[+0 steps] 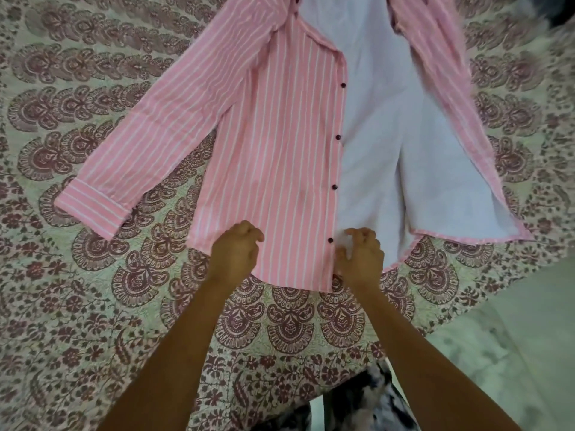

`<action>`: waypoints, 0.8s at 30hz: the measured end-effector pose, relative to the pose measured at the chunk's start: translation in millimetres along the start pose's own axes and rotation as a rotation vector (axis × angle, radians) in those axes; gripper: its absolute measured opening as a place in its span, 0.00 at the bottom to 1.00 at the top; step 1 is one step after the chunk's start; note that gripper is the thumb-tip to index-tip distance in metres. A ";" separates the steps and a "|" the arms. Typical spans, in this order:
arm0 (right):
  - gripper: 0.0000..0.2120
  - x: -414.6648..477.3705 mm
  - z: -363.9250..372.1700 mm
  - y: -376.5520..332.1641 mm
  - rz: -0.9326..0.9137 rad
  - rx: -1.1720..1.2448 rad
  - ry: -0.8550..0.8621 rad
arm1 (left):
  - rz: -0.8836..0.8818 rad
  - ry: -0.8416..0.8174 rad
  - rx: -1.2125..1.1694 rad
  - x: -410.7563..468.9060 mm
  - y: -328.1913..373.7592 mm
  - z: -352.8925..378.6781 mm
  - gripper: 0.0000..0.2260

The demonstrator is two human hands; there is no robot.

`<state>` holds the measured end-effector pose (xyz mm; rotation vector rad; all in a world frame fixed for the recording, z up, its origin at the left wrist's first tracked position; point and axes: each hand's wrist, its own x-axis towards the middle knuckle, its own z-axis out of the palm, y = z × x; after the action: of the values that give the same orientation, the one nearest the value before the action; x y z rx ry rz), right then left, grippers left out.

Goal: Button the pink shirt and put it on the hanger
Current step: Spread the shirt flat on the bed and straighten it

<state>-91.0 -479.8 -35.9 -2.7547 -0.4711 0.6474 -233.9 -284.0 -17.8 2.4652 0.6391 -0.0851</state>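
Spread over a paisley-print bedcover (93,306), the pink shirt (280,169) lies unbuttoned just ahead of both hands, the left hand (235,253) loosely curled on the hem, the right hand (361,256) pinching the placket edge beside the lowest button (330,240), best held there since the cloth looks light, limp and crease-prone.

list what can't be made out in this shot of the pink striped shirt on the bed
1. Pink striped cotton shirt: collar and shoulders are cut off by the top edge of the head view.
2. Right sleeve: runs off the top right, blurred.
3. Hanger: none in view.
4. Buttonholes on the flung-open right front panel: too blurred to see.
5. Right hand: curled fingers hide whether it pinches the hem.
6. Left hand: its grip is hidden likewise.
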 end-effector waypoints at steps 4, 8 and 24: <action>0.17 2.6 -20.8 28.8 0.002 0.087 0.213 | 0.020 0.015 -0.063 19.7 45.9 24.4 0.11; 0.20 19.1 -52.2 70.3 0.067 0.140 0.308 | -0.047 -0.099 -0.061 43.9 82.5 41.7 0.13; 0.14 109.4 -145.1 195.4 0.429 0.081 0.142 | -0.518 -0.287 0.160 111.6 207.8 90.8 0.16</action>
<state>118.5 -644.1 -17.1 -2.8150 0.1803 0.5398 -31.9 -435.4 -5.8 2.3072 1.1568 -0.6991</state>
